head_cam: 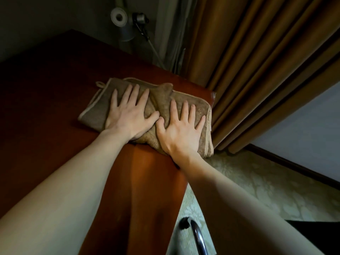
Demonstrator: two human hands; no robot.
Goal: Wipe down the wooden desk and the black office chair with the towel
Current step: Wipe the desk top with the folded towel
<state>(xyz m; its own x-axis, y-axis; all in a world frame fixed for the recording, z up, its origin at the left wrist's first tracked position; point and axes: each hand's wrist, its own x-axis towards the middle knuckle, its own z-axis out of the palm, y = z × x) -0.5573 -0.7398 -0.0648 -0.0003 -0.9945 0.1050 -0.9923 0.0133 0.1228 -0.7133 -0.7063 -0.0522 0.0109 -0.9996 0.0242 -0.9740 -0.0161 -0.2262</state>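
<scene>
Towel (161, 102), brown and folded, is lying flat on the desk (55, 92) near its far right corner. Both hands are pressing down on it with fingers straight and spread wide, gripping nothing. The left hand (128, 115) is covering the towel's left half and the right hand (181, 129) its right half. The thumbs are nearly touching at the middle, where the cloth is bunching into a ridge.

Edges: the towel's right side is sitting at the desk's right edge, and its near corner appears to be overhanging slightly. The curtain (257, 61) is hanging just beside that edge. Bare desktop is stretching away to the left and back toward the person.

Hard to read: the desk's left portion is falling into shadow. A white round object (119, 16) behind the desk is showing only dimly; cannot tell what it is. A curved metal tube (197, 234) is being cut off by the bottom of the frame, with carpet (257, 181) showing around it.
</scene>
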